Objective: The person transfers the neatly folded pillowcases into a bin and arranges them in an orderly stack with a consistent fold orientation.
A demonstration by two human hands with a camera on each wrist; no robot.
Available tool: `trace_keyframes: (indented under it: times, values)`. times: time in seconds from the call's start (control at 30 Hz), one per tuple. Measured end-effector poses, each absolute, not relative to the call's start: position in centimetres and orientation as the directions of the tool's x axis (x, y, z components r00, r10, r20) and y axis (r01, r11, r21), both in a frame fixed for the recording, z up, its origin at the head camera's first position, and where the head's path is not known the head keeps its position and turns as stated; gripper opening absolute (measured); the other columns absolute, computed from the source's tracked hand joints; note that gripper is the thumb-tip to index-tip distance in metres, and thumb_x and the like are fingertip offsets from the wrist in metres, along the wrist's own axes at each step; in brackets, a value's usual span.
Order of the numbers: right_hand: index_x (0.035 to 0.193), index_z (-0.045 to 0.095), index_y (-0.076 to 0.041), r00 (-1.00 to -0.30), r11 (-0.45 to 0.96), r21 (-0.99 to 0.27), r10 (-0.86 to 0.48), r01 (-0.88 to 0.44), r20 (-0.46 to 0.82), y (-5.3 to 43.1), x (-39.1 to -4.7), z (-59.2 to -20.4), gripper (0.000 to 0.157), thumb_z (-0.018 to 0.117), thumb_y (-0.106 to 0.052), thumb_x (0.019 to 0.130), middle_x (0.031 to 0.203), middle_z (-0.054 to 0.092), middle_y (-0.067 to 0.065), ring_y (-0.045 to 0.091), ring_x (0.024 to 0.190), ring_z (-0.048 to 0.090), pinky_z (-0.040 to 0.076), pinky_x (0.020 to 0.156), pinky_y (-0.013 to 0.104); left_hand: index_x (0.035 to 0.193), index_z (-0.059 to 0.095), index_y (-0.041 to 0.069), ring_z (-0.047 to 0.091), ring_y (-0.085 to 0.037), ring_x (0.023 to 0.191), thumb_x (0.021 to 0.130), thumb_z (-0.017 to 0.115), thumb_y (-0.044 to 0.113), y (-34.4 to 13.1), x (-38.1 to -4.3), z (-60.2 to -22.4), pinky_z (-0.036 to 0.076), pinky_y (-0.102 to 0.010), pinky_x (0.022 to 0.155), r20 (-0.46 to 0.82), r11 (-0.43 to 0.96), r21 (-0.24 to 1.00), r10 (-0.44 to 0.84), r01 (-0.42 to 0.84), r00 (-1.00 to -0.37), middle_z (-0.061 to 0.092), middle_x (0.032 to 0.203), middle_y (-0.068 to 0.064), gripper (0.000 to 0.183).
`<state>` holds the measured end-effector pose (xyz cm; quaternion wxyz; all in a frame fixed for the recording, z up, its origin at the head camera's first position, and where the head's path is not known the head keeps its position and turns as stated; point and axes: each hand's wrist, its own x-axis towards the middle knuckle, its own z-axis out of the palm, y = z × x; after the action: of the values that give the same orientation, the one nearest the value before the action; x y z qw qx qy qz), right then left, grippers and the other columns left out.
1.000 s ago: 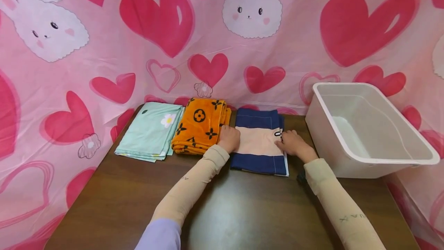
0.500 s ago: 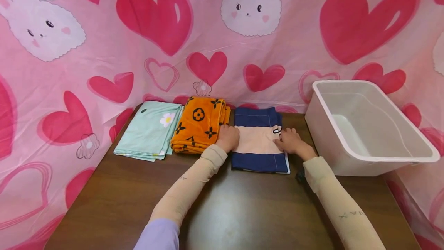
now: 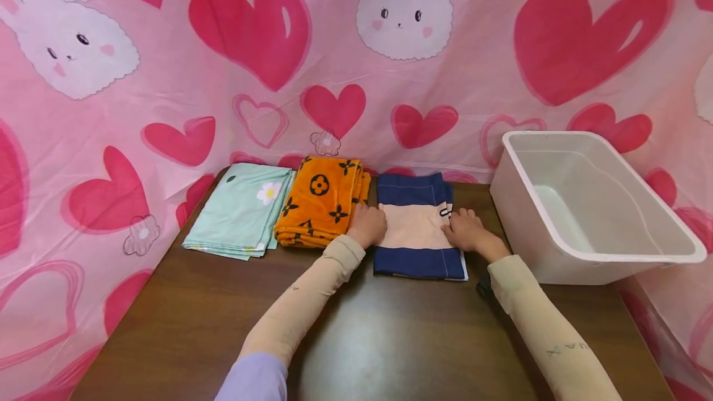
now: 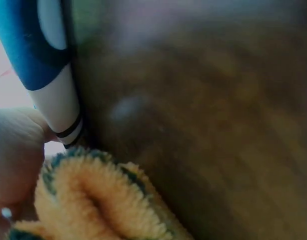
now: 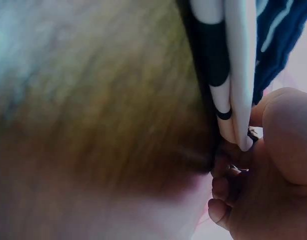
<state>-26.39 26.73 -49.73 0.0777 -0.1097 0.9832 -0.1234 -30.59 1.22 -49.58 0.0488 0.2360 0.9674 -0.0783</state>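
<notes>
A folded navy-and-peach cloth lies flat on the table between my two hands. My left hand grips its left edge, with the folded orange blanket right beside the knuckles. At the opposite edge, my right hand pinches the layers, thumb on top. The right wrist view has the stacked layers of the cloth running between thumb and curled fingers. In the left wrist view the cloth's edge meets the hand, whose fingertips are mostly hidden, above the fuzzy blanket roll.
A folded mint-green cloth with a daisy lies at the far left. On the right stands a large white plastic bin, close to my right hand. A pink heart-patterned curtain hangs behind the brown wooden table.
Both hands stay at the cloth's two side edges. Its near edge has shifted slightly right, and the far right corner has drawn in a little. The blanket, mint cloth and bin have not moved.
</notes>
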Motion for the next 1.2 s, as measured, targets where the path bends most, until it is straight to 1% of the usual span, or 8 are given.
trace_keyframes:
  times: [0.1,0.3,0.47,0.6,0.83,0.97,1.1,1.2]
  values:
    - [0.107,0.058,0.015,-0.964,0.945,-0.260,-0.235,-0.197,-0.126,26.9,-26.3,-49.8,0.042,0.048,-0.026,0.103,0.104,0.051,0.032,0.049,0.102,0.044,0.039,0.088,0.062,0.109,0.077,0.011,0.065,-0.027,0.093,0.104,0.050,0.033,1.2,-30.5,-49.6,0.044,-0.040,0.090,-0.115,0.876,-0.129,0.453,0.465,-0.884,0.074,0.100,-0.007,0.035]
    - [0.111,0.056,0.016,-0.962,0.948,-0.245,-0.238,-0.202,-0.131,27.1,-26.5,-49.8,0.043,0.048,-0.026,0.103,0.104,0.054,0.031,0.048,0.100,0.048,0.042,0.088,0.061,0.102,0.076,0.010,0.065,-0.027,0.090,0.104,0.051,0.034,1.1,-30.6,-49.8,0.044,-0.041,0.088,-0.079,0.876,-0.116,0.461,0.467,-0.884,0.074,0.096,-0.007,0.035]
    - [0.103,0.057,0.012,-0.955,0.943,-0.248,-0.263,-0.223,-0.141,27.2,-26.6,-49.4,0.037,0.048,-0.024,0.103,0.095,0.059,0.026,0.044,0.092,0.054,0.047,0.084,0.060,0.102,0.076,0.008,0.066,-0.026,0.087,0.104,0.051,0.034,1.0,-30.6,-49.9,0.046,-0.040,0.086,-0.041,0.875,-0.117,0.468,0.469,-0.883,0.074,0.093,-0.008,0.036]
    - [0.096,0.057,0.007,-0.952,0.934,-0.269,-0.277,-0.234,-0.134,27.3,-26.5,-49.4,0.032,0.049,-0.023,0.102,0.088,0.058,0.021,0.041,0.085,0.055,0.048,0.079,0.058,0.102,0.076,0.007,0.067,-0.026,0.085,0.104,0.051,0.034,0.8,-30.4,-49.8,0.049,-0.039,0.083,-0.028,0.875,-0.105,0.473,0.473,-0.881,0.075,0.092,-0.008,0.036]
    - [0.099,0.057,0.008,-0.952,0.931,-0.261,-0.288,-0.254,-0.100,27.3,-26.1,-49.9,0.031,0.050,-0.022,0.103,0.091,0.059,0.023,0.042,0.087,0.054,0.047,0.081,0.057,0.100,0.077,0.007,0.067,-0.025,0.083,0.104,0.052,0.032,0.8,-30.2,-49.7,0.052,-0.036,0.074,0.005,0.866,-0.106,0.491,0.488,-0.871,0.074,0.089,-0.009,0.036]
    - [0.099,0.056,0.009,-0.957,0.933,-0.254,-0.281,-0.254,-0.074,27.3,-26.0,-49.9,0.031,0.050,-0.021,0.103,0.093,0.059,0.024,0.042,0.089,0.054,0.047,0.082,0.058,0.095,0.077,0.008,0.068,-0.025,0.082,0.105,0.051,0.031,0.7,-30.0,-49.6,0.053,-0.036,0.074,0.053,0.852,-0.151,0.513,0.501,-0.857,0.074,0.087,-0.009,0.036]
    - [0.096,0.056,0.007,-0.960,0.933,-0.257,-0.274,-0.252,-0.053,27.2,-25.8,-50.0,0.029,0.050,-0.021,0.102,0.090,0.058,0.022,0.041,0.087,0.054,0.047,0.080,0.057,0.086,0.076,0.009,0.067,-0.023,0.076,0.103,0.054,0.029,0.5,-29.7,-49.6,0.052,-0.036,0.071,0.131,0.829,-0.215,0.548,0.516,-0.826,0.071,0.079,-0.007,0.034]
    - [0.096,0.055,0.008,-0.961,0.929,-0.270,-0.274,-0.252,-0.044,27.2,-25.6,-49.9,0.029,0.050,-0.020,0.102,0.089,0.057,0.022,0.041,0.086,0.053,0.046,0.079,0.056,0.084,0.076,0.009,0.066,-0.023,0.073,0.102,0.056,0.027,0.4,-29.5,-49.6,0.052,-0.035,0.068,0.181,0.822,-0.227,0.563,0.522,-0.807,0.070,0.075,-0.007,0.032]
